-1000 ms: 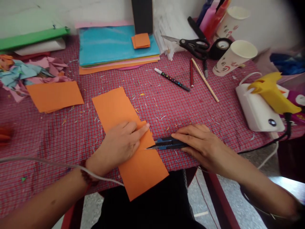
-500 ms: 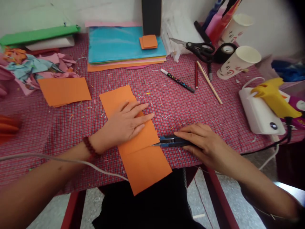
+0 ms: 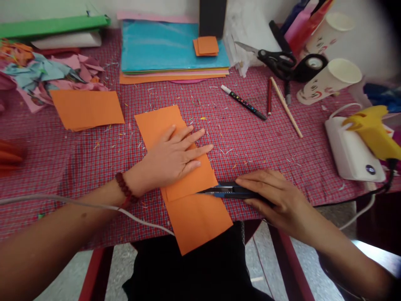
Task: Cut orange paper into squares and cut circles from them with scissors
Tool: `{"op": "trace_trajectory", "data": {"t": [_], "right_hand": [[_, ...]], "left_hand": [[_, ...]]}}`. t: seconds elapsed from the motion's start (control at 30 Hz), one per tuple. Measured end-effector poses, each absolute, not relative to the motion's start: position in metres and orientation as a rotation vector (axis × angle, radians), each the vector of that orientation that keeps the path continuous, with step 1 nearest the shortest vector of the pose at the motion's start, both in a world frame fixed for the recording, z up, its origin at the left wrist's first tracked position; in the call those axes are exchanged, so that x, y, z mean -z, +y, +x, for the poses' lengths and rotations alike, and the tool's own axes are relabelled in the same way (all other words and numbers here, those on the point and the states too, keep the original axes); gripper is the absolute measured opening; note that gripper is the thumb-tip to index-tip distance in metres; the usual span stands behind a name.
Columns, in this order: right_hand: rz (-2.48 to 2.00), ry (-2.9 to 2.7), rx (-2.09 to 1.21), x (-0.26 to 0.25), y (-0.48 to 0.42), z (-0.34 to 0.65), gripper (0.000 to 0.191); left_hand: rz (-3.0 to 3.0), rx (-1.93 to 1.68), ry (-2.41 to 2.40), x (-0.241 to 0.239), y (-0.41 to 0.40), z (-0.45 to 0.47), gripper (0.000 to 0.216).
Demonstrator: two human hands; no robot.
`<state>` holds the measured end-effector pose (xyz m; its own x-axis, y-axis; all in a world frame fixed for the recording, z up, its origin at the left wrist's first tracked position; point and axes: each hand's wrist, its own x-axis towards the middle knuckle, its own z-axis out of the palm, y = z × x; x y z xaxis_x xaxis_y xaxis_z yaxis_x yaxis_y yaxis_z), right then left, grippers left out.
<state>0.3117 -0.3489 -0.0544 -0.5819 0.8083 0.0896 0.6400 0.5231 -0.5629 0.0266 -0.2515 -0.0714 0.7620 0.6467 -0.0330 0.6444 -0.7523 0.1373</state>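
Note:
My left hand (image 3: 175,159) lies flat with fingers spread on a piece of orange paper (image 3: 200,221), pressing its upper part against the cloth. The paper looks folded or layered, with an edge across its lower half, and its near end hangs past the table edge over my lap. Fingers wrapped round a blue and black box cutter (image 3: 230,191), my right hand (image 3: 275,198) is to the right of the paper. The cutter's pointed blade reaches in along that crosswise edge; whether it lies between the layers is hard to see.
More orange sheets (image 3: 89,110) and paper scraps (image 3: 46,73) lie at the left. Behind are a coloured paper stack (image 3: 159,48), scissors (image 3: 277,58), a marker (image 3: 244,103) and paper cups (image 3: 332,81). A yellow glue gun (image 3: 372,129) rests at the right. A white cord (image 3: 94,205) crosses my left forearm.
The box cutter's blade has moved further left along the paper's crosswise edge, and the upper layer now shows a more distinct lower edge. The whole view has shifted slightly.

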Motion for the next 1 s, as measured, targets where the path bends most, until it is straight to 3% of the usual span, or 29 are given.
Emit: {"op": "trace_trajectory", "data": {"t": [0.63,0.83,1.0], "right_hand": [[-1.182,-2.417,-0.655,0.057,-0.358,0.27,0.033],[-1.172,-2.418,-0.786,0.055,-0.364,0.302,0.035],[-1.521,-1.994,-0.431,0.065,-0.358,0.334,0.035]], "left_hand": [[2.779,-0.106,1.043,0.073,-0.252,0.026,0.045],[2.738,-0.165,1.021,0.075,-0.252,0.026,0.045],[2.551,-0.48,0.899,0.066,-0.251,0.015,0.052]]}}
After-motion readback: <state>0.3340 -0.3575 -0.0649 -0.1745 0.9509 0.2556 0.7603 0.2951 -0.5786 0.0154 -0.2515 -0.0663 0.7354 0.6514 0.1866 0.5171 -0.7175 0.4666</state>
